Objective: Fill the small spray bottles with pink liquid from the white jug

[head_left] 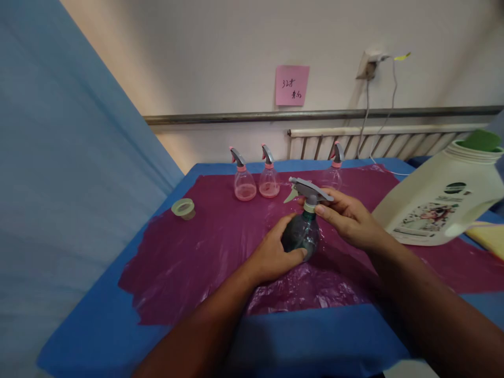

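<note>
A dark green see-through spray bottle (305,231) with a grey spray head and a pale green collar and trigger is between my hands, over the purple plastic sheet (212,262). My left hand (277,254) is wrapped round the body of the bottle, thumb in front. Fingers of my right hand (348,218) pinch the collar just under the spray head. Behind it stand two clear spray bottles with pink liquid, one (244,185) on the left and another (269,182) beside it. A third pink-collared spray bottle (334,176) is partly hidden behind my right hand.
A large cream jug (441,199) with a green cap stands at the right. At the left of the sheet sits a pale green cap (184,209). A yellow cloth-like item (488,239) lies at the right edge. Blue curtain (71,184) hangs on the left; a rail (236,118) runs along the wall.
</note>
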### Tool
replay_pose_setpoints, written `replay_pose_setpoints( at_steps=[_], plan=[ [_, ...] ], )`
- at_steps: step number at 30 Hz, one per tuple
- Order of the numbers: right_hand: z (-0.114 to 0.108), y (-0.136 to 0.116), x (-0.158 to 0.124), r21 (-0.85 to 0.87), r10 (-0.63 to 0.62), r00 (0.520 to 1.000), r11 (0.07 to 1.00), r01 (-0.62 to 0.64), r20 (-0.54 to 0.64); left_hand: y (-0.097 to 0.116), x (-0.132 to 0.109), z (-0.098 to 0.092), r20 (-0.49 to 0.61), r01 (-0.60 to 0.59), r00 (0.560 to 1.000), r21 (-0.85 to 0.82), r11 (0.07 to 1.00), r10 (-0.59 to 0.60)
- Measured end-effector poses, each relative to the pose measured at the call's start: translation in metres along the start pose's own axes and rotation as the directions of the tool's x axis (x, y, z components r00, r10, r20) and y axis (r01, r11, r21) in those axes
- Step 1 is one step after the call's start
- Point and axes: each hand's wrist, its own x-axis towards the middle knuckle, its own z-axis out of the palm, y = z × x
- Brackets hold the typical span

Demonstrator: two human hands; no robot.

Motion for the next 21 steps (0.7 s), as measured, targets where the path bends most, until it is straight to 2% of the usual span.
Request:
replay_pose_setpoints(
  at_steps=[9, 14, 21],
  plan=[
    [0.006, 0.004, -0.003, 0.107, 0.027, 0.997, 0.994, -0.02, -0.067, 0.005, 0.001, 0.0, 0.031, -0.033, 0.999, -0.034, 0.999, 0.034],
    [0.011, 0.01, -0.007, 0.129, 0.026, 0.999, 0.991, -0.022, -0.026, 0.004, 0.0, 0.0, 0.023, -0.023, 0.999, -0.092, 0.996, 0.025],
    [0.006, 0.013, -0.009, 0.124, 0.018, 1.0, 0.992, -0.02, 0.018, 0.002, 0.0, -0.002, 0.04, -0.047, 0.998, -0.127, 0.991, 0.052]
  ],
)
